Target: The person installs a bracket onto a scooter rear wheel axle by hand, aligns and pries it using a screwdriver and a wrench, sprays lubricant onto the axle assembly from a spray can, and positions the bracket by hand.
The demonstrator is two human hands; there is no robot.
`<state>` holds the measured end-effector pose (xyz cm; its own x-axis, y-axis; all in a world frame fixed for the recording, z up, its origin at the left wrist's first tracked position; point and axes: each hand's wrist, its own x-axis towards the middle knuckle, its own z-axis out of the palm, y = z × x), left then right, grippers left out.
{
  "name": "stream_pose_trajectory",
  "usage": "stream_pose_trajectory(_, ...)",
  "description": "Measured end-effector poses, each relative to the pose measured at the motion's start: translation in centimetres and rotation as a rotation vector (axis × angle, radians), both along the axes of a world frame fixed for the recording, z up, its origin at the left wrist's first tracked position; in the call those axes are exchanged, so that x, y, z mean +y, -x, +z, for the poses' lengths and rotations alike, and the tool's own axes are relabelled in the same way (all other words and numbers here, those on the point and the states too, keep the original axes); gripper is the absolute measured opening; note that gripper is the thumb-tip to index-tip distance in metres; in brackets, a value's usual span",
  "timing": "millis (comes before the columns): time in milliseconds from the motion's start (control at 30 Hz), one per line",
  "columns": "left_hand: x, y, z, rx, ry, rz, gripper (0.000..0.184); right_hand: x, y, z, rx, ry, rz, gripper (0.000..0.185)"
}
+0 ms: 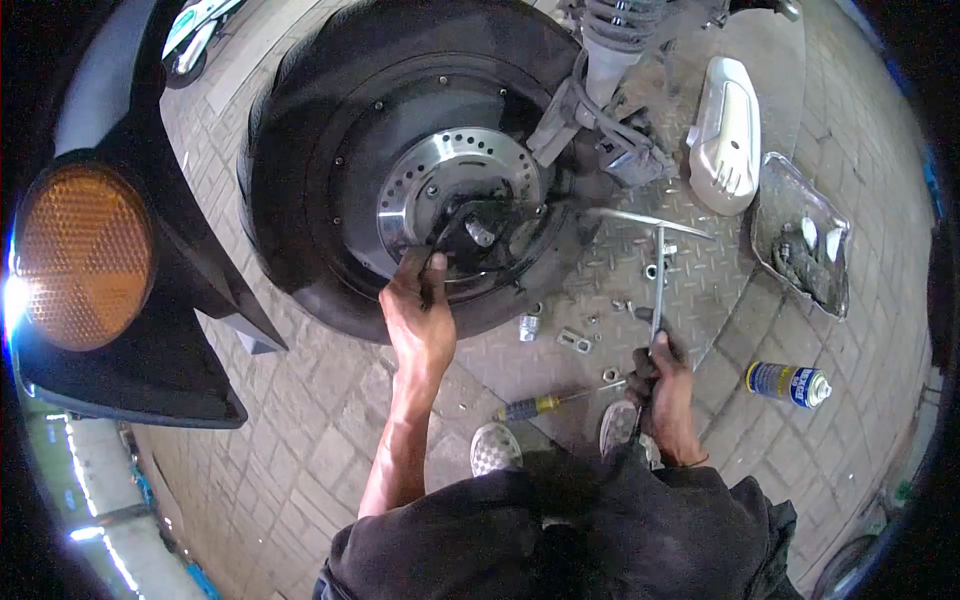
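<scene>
A black-tyred wheel [300, 200] with a drilled brake disc [395, 215] lies in front of me. My left hand [420, 310] is at the lower edge of the disc, its fingers closed on a dark part [450, 230] by the hub. Lower right of the wheel, my right hand [665, 385] is wrapped round the handle of a T-shaped metal wrench [659, 280], whose crossbar points away from me. A yellow and black screwdriver [530, 407] lies on the ground, its shaft reaching toward my right hand.
A socket [529, 325], a slotted metal plate [575, 341] and several nuts lie below the wheel. To the right are a pale cover [725, 135], a tray [838, 290] with parts and a spray can [785, 384]. An orange reflector [85, 255] on black bodywork stands left.
</scene>
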<state>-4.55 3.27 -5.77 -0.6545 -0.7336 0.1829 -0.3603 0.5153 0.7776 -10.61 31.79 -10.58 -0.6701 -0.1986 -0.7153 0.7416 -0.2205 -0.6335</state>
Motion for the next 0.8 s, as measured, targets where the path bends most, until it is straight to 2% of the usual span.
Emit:
stream_pose_trajectory(33, 0.0, 0.5, 0.0, 0.003, 0.011, -0.002, 0.022, -0.5, -0.3, -0.1, 0.009, 0.002, -0.003, 0.039)
stream_pose_trajectory(100, 0.0, 0.5, 0.4, 0.019, -0.01, -0.023, 0.023, -0.7, -1.8, -1.1, -0.001, 0.058, 0.36, 0.032)
stream_pose_trajectory(133, -0.1, 0.5, 0.5, 0.026, -0.029, -0.03, 0.023, -0.7, -1.7, -1.5, 0.04, -0.054, 0.338, 0.032)
stream_pose_trajectory(167, -0.1, 0.6, 0.6, 0.019, -0.03, -0.03, 0.023, -0.5, -1.3, -1.7, 0.034, -0.053, 0.339, 0.032)
stream_pose_trajectory(233, -0.2, 0.4, 0.8, -0.015, -0.038, -0.02, 0.025, -0.8, 0.1, -0.2, -0.001, -0.15, -0.004, 0.033)
stream_pose_trajectory(300, -0.2, 0.5, -0.2, 0.058, -0.058, -0.004, 0.027, -0.9, 0.0, 0.3, -0.006, -0.058, -0.009, 0.033)
stream_pose_trajectory(367, -0.1, 0.7, -0.3, 0.13, -0.08, 0.003, 0.029, -0.8, -1.7, -1.3, 0.047, 0.041, 0.358, 0.04)
stream_pose_trajectory(400, -0.3, 0.7, 0.2, 0.082, -0.115, -0.021, 0.031, -0.4, -1.1, -0.8, 0.042, -0.063, 0.355, 0.039)
stream_pose_trajectory(433, -0.4, 0.4, 0.5, 0.029, -0.149, -0.038, 0.033, 0.1, -0.5, -0.7, 0.033, -0.057, 0.354, 0.039)
stream_pose_trajectory(500, -0.5, 0.1, 0.5, 0.007, -0.107, -0.038, 0.031, 0.8, 0.2, -0.7, -0.017, 0.099, 0.073, 0.038)
stream_pose_trajectory(533, -0.6, 0.2, 0.4, 0.001, -0.07, -0.046, 0.03, 0.1, -0.2, -0.2, -0.032, -0.02, 0.057, 0.038)
stream_pose_trajectory(567, -0.6, 0.5, 0.4, 0.0, -0.034, -0.058, 0.028, -0.1, -1.2, -1.6, -0.03, -0.02, 0.053, 0.038)
stream_pose_trajectory(600, -0.5, 0.7, 0.4, 0.005, -0.034, -0.063, 0.028, -1.1, -2.4, -2.9, 0.344, -0.121, 0.246, 0.037)
stream_pose_trajectory(700, -0.4, 0.9, 0.7, 0.02, -0.133, -0.017, 0.026, 0.3, -2.1, -3.0, 0.497, -0.238, 0.529, 0.038)
stream_pose_trajectory(733, -0.4, 0.9, 0.9, -0.001, -0.084, -0.037, 0.026, 0.4, -0.6, -1.3, 0.188, -0.103, 0.311, 0.038)
stream_pose_trajectory(800, -0.5, 0.5, 1.0, -0.019, -0.034, -0.056, 0.026, 0.3, -1.0, -1.6, 0.014, -0.017, 0.174, 0.039)
